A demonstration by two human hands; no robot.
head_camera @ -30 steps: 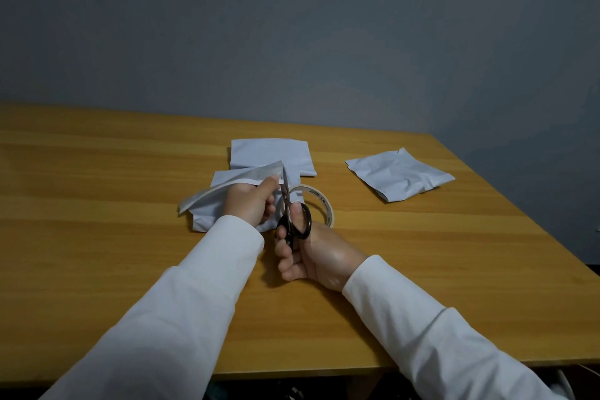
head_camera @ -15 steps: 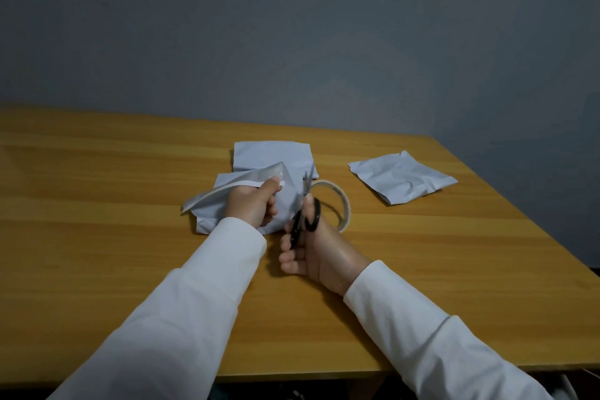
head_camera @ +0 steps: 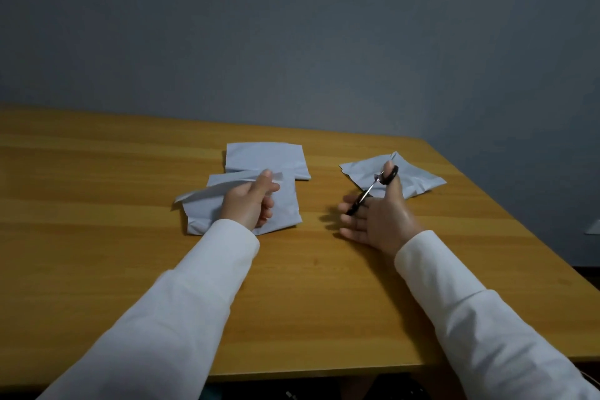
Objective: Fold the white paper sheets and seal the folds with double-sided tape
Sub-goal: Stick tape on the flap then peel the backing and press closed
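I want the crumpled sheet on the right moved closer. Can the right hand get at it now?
Probably not freely: the right hand is beside the crumpled sheet, but its grip is taken by the scissors.

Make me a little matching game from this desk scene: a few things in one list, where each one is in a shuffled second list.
Things:
1. scissors
2. paper strip
3. crumpled paper
4. flat folded paper

Places:
A. pinched in the left hand
B. far right on the table
C. looped on the right hand thumb
D. farthest back, centre

Pairs: 1-C, 2-A, 3-B, 4-D
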